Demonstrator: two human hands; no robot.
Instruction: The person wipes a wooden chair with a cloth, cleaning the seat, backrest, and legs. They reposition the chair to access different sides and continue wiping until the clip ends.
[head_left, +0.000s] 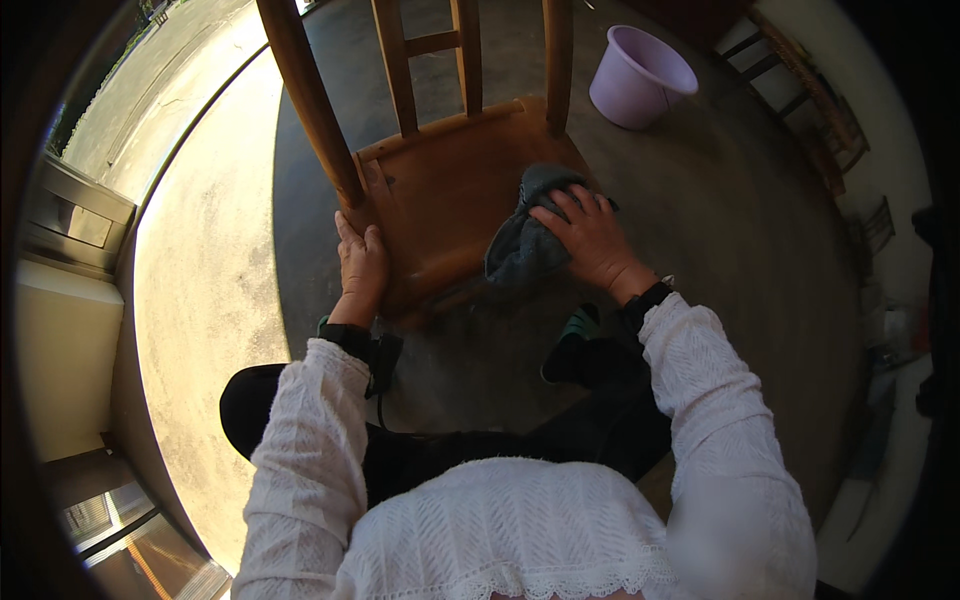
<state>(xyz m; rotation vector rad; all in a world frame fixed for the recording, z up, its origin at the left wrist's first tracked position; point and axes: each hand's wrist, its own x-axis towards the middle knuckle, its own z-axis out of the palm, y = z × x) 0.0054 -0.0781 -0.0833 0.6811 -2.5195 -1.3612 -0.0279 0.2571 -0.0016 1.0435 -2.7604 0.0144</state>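
Observation:
Before me stands a wooden chair with a brown seat and upright back slats. My left hand holds the seat's left edge close to the foot of a back post, thumb toward the top. Under my right hand is a damp-looking grey-blue cloth, bunched over the right front corner of the seat. Part of the cloth hangs down past the seat's front edge. My fingers press it from above, and the seat corner beneath is hidden.
A light purple plastic bucket stands on the concrete floor beyond the chair to the right. Sunlit floor lies at left, by a doorway. Wooden furniture lines the far right wall. My knees and a foot are below the chair.

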